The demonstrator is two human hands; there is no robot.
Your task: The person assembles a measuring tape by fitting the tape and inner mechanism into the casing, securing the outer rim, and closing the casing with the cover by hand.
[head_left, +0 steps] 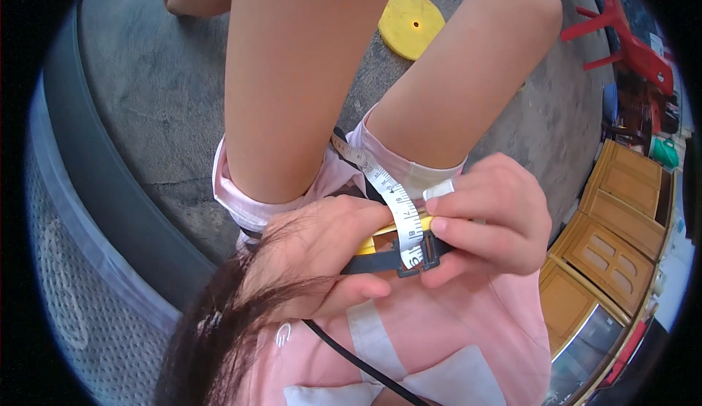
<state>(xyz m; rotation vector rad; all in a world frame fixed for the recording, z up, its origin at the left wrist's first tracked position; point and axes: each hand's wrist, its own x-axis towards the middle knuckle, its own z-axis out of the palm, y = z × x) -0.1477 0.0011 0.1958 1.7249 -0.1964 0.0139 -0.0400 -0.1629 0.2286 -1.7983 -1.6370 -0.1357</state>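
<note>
My left hand is closed around the left side of a yellow object with a black strap and a black buckle. At its right side, the fingers of my right hand are bent onto the yellow part, beside a small white piece. A white measuring tape with black markings curves from between my thighs up to the buckle, its end lying over it. Long dark hair hangs across my left hand. Fingers hide much of the yellow object, so its kind is unclear.
Beyond my bare legs, a yellow disc with a centre hole lies on the grey floor. Red plastic furniture stands at the upper right, wooden cabinets at the right. A black cord crosses my pink top.
</note>
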